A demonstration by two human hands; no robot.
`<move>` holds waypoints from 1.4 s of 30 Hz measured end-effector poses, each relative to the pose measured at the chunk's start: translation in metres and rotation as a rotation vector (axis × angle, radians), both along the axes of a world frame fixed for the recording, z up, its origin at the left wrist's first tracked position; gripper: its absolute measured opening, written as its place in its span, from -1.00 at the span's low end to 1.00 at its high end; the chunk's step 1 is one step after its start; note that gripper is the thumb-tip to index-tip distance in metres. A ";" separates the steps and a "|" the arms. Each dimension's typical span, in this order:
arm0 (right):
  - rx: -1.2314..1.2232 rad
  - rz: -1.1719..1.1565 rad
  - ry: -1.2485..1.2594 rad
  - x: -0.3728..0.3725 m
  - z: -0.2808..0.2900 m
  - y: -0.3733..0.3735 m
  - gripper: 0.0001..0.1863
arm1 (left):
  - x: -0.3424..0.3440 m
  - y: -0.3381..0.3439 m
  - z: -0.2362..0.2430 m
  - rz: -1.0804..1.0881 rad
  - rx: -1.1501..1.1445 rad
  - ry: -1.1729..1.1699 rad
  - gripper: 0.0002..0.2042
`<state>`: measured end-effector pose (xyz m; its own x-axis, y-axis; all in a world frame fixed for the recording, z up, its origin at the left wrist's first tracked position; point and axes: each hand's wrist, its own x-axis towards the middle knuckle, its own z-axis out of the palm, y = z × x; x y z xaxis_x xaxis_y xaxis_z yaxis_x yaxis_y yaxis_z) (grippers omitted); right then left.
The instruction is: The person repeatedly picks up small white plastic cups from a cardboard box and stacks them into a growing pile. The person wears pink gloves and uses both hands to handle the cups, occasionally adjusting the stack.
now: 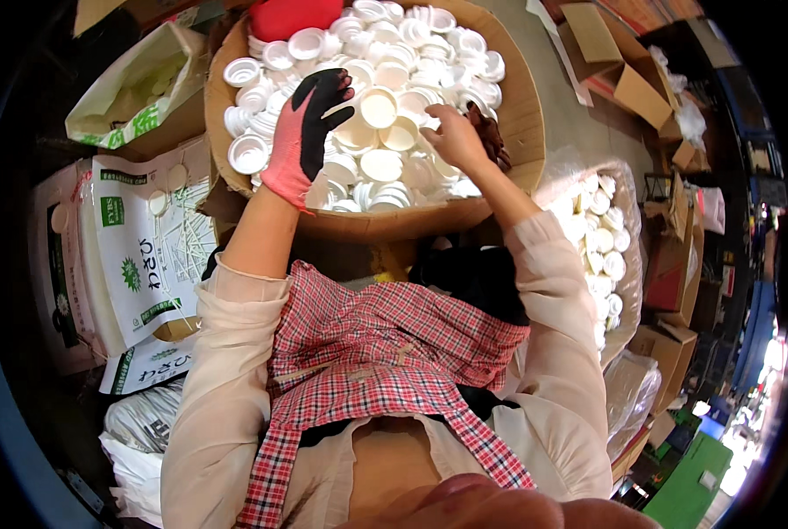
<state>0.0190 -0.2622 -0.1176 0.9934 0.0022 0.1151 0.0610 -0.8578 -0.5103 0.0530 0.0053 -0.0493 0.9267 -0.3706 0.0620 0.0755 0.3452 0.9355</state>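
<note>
My left hand (310, 132), in a pink glove with a black palm, hovers over the pile with its fingers spread. It appears to hold nothing. Beneath lie many round white plastic lids (380, 165) in a large cardboard box (394, 222). A cream-coloured round lid (379, 108) lies between my two hands. On the right, my bare right hand (457, 139) reaches in over the lids, thumb and forefinger apart, with nothing visible between them. Beside its knuckles is a dark brown crumpled thing (491, 137), whose kind I cannot make out.
A red object (295, 16) rests at the box's far left. To the right, a plastic-lined box (627, 256) holds more white pieces. On the left are a white bag (134, 88) and a printed sack (129, 238) with thin white sticks on it. Open cartons (619, 66) stand far right.
</note>
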 end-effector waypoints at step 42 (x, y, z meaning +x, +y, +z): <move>1.668 0.384 0.365 -0.009 0.084 0.078 -0.80 | -0.008 0.045 0.035 -0.038 -0.005 -0.263 -0.27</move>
